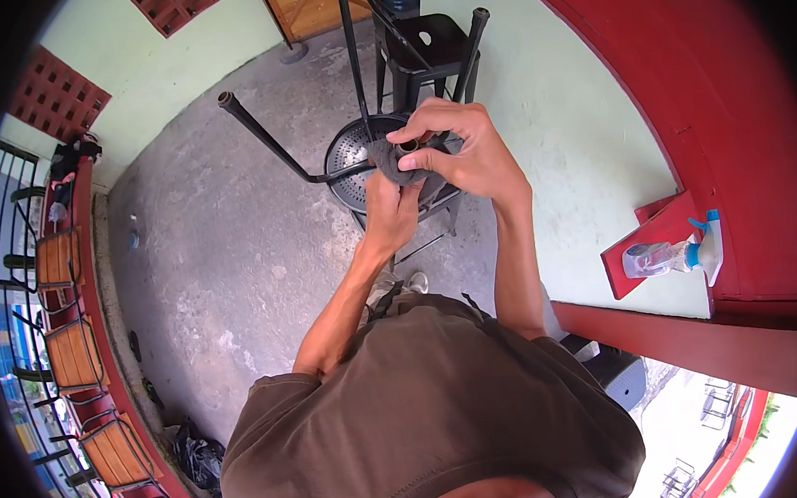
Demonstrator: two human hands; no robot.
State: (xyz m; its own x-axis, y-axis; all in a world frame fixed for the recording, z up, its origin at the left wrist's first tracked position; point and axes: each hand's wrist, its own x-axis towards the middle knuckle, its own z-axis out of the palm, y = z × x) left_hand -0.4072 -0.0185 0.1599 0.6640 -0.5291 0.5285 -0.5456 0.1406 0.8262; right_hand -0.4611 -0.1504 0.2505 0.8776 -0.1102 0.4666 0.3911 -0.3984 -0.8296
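A black metal chair with a round perforated seat [348, 154] stands upside down in front of me, its legs pointing up. One chair leg [408, 147] rises toward me, with its round hollow end between my hands. My left hand [391, 209] is closed on a dark grey cloth [385, 159] bunched around that leg, just below its end. From the right, my right hand [470, 146] curls its thumb and forefinger around the leg's end, against the cloth. My other right-hand fingers are partly hidden. The other legs stick up to the left, far side and right.
Behind the upturned chair stands another black chair [437, 44] near the pale wall. A red shelf [629, 255] on the right wall holds a clear spray bottle [656, 259]. Wooden-seated chairs [72, 352] line the left railing. A black plastic bag [196, 453] lies at lower left.
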